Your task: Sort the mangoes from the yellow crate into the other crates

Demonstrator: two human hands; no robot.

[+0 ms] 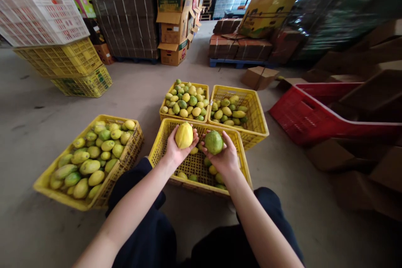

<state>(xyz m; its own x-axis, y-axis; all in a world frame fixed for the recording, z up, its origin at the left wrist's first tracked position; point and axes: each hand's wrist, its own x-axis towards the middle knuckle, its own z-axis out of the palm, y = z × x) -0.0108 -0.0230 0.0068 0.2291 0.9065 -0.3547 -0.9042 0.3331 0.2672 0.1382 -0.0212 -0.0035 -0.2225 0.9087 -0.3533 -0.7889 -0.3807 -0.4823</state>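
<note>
My left hand point(176, 148) is closed around a yellow lemon point(184, 135), held up with its fingers curled at the sides. In my right hand point(226, 157) sits a round green citrus fruit point(214, 142), gripped from below and the right. Both hands hover over a yellow plastic crate point(161, 142) directly before me. Inside it lie several yellow and green fruits point(212, 170), mostly toward its right side and near edge; my hands and arms hide part of the inside.
A crate full of lemons point(91, 165) stands at my left. Beyond the middle crate are a heaped crate point(185, 100) and a partly filled crate point(260, 121). A red bin point(292, 113) and cardboard boxes lie right; stacked crates point(69, 60) stand far left.
</note>
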